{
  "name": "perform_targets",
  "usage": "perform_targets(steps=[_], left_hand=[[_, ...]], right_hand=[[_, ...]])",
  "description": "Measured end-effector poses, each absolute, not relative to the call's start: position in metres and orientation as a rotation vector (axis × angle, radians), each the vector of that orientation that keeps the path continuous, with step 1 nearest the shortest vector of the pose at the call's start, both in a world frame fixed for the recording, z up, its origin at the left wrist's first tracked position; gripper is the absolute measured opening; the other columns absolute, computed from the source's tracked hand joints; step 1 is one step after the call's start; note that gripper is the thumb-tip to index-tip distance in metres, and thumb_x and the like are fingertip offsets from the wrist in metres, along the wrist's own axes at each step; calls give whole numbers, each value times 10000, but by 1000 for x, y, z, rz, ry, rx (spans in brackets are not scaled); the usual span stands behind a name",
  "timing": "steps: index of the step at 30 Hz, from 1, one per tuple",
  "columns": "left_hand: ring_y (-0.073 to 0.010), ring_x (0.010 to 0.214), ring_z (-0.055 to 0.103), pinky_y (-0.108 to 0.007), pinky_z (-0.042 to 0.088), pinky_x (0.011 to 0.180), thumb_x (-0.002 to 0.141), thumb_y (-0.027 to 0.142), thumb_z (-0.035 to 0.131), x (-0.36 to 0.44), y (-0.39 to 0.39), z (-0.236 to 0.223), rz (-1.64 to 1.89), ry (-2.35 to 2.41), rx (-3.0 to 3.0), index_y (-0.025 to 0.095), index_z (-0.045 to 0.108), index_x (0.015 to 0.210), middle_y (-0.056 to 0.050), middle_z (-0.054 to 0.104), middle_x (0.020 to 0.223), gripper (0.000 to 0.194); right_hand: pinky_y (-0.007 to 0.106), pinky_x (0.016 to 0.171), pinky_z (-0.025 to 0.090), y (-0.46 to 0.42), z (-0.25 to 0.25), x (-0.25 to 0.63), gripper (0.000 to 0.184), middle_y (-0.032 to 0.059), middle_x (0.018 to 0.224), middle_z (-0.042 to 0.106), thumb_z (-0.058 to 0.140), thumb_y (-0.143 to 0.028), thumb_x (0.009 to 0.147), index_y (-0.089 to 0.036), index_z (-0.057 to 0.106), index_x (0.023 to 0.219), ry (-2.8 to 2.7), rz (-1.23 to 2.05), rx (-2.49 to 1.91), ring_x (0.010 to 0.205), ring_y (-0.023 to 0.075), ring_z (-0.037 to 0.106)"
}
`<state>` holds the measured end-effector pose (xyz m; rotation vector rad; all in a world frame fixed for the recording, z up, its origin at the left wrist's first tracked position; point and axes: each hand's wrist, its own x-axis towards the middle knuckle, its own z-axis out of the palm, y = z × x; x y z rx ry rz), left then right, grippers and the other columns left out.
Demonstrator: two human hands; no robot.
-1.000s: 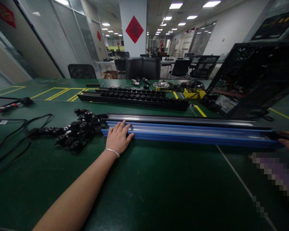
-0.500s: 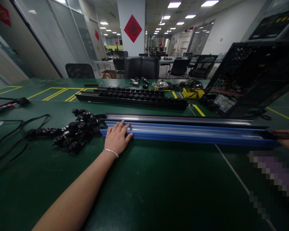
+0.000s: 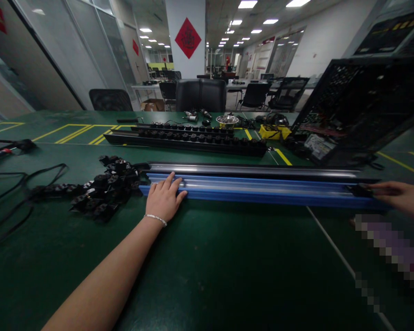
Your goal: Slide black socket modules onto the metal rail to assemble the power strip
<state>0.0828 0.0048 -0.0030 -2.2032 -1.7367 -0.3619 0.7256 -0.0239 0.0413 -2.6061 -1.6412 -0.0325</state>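
A long blue rail (image 3: 262,193) with a shiny inner channel lies across the green table. Spread flat over its left end are the fingers of my left hand (image 3: 163,197), thumb along the near edge; this hand is open and touches the rail without wrapping round it. At the rail's right end, my right hand (image 3: 402,195) pinches a small black part (image 3: 360,190), which sits in the channel. The exact shape of that part is too dark to make out. Directly behind runs a black rail (image 3: 244,170) with a silvery channel.
Left of the rails is a heap of small black parts (image 3: 106,186), with black cable (image 3: 27,184) beside it. Farther back lie black rails filled with black parts (image 3: 193,142), a metal bowl (image 3: 227,120) and a yellow tray (image 3: 275,132). An opened computer case (image 3: 352,105) stands right.
My right hand has moved left along the blue rail, and the black part has shifted left with it. My left hand stays on the rail's left end. The view has shifted slightly.
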Motion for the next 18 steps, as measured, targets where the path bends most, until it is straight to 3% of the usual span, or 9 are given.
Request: perform_targets(steps=[5,12,18], left_hand=[[-278,1106,531,-420,362,924,903,506,317,83,3,-2,-357,-1753,-2203,234,498,1291,-79,414,1442,507],[-282,1096,533,-422,355,928,899,517,310,82,4,-3,-341,-1766,-2194,254,485,1302,-64,399,1454,512],[-285,1083,536,-428,354,927,896,517,315,83,3,-2,-357,-1788,-2207,253,495,1290,-69,400,1453,507]], right_hand=[[404,753,494,-24,56,686,521,62,951,711,491,-426,583,-270,644,1056,-1595,136,-2643,880,301,642],[400,756,503,-26,61,681,526,61,929,717,502,-395,579,-262,643,1068,-1680,235,-2542,871,297,652],[424,804,499,-21,71,676,471,77,943,718,521,-326,525,-257,659,970,-1702,382,-2456,902,310,651]])
